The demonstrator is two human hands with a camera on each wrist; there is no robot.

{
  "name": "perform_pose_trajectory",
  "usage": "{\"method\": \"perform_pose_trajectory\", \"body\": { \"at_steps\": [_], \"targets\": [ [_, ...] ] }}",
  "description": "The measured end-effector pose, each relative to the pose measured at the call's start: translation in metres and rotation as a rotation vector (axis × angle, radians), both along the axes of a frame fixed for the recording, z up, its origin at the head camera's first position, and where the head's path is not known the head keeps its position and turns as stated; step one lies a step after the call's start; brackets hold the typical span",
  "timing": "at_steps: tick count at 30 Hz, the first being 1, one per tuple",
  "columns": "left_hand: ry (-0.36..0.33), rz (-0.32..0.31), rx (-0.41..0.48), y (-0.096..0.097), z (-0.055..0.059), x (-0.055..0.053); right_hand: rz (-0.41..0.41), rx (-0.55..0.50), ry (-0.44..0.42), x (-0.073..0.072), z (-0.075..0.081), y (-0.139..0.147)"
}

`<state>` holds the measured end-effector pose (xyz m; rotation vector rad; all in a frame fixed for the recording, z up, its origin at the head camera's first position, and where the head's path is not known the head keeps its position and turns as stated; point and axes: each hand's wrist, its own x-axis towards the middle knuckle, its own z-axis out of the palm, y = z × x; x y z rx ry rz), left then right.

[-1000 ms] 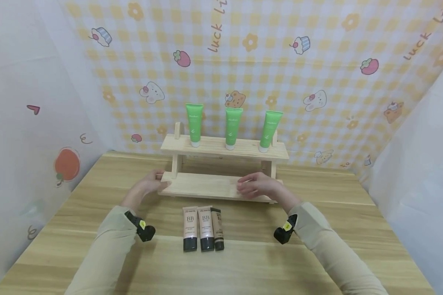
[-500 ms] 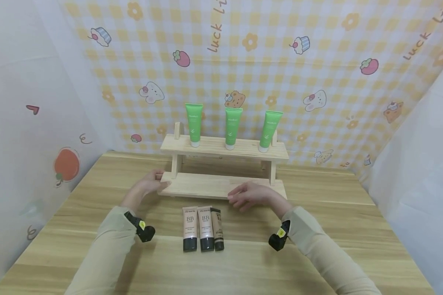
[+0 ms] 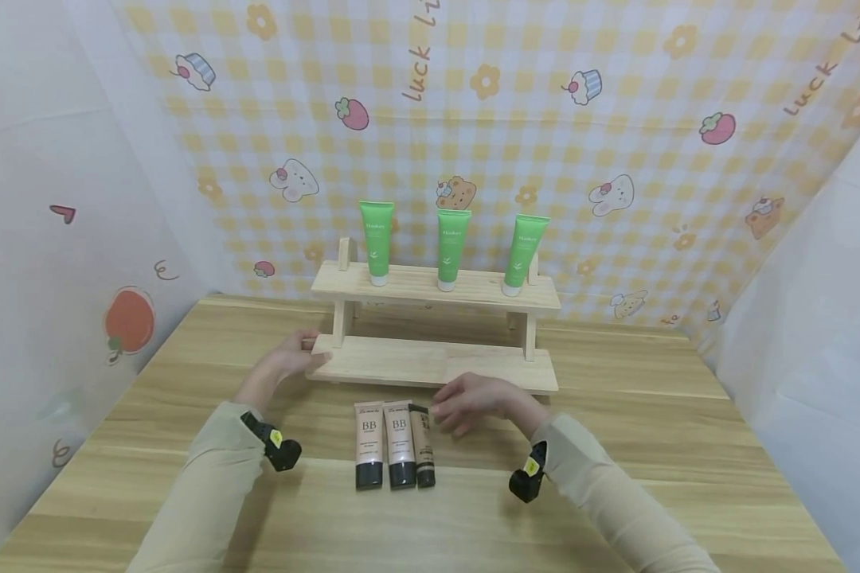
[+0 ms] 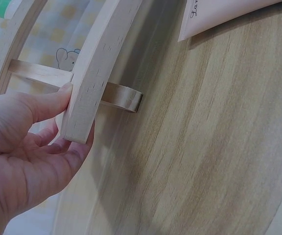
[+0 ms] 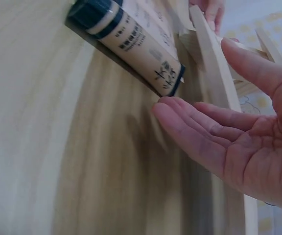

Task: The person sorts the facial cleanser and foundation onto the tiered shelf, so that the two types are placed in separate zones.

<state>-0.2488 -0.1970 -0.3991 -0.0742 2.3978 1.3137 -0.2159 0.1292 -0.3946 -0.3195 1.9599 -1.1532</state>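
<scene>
My left hand (image 3: 287, 358) grips the left end of the lower board of a two-tier wooden shelf (image 3: 401, 360). In the left wrist view the thumb lies on one face of the board (image 4: 89, 88) and the fingers curl under the other. My right hand (image 3: 476, 402) is in front of the shelf, its fingers extended and holding nothing. Its fingertips are close to the top end of a slim beige tube with a dark cap (image 3: 422, 446); I cannot tell if they touch. Two BB cream tubes (image 3: 369, 446) lie side by side to the left of it.
Three green tubes stand on the upper board, at left (image 3: 377, 243), middle (image 3: 452, 248) and right (image 3: 525, 253), the right one tilted. A checked cloth (image 3: 487, 143) hangs behind the shelf. The wooden table (image 3: 652, 446) extends on both sides.
My right hand has come off the lower board, moving toward me and slightly left to the slim beige tube. The left hand keeps its grip; the shelf and tubes stay put.
</scene>
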Motion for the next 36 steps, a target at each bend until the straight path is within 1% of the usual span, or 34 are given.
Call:
{"method": "perform_pose_trajectory", "body": {
  "at_steps": [3, 8, 10, 16, 23, 29, 36],
  "targets": [
    [0.0, -0.002, -0.004, 0.0, 0.0, 0.0, -0.015, 0.019, 0.007, 0.003, -0.005, -0.004],
    [-0.003, -0.01, -0.007, 0.0, 0.001, 0.001, -0.041, 0.024, -0.019, 0.006, -0.011, -0.012],
    [-0.004, -0.012, -0.007, 0.0, 0.001, 0.001, -0.061, 0.027, -0.015, 0.007, -0.012, -0.015],
    [0.001, 0.004, 0.0, 0.001, 0.001, 0.0, -0.144, 0.087, 0.054, 0.012, -0.016, -0.022],
    [0.005, 0.0, 0.009, 0.0, -0.001, -0.001, -0.232, 0.157, 0.127, 0.018, -0.018, -0.032],
    [0.011, 0.011, 0.02, 0.001, -0.002, -0.001, -0.25, 0.191, 0.195, 0.023, -0.02, -0.04],
    [0.005, 0.007, 0.026, 0.001, -0.001, -0.002, -0.259, 0.2, 0.183, 0.027, -0.021, -0.05]
  ]
}}
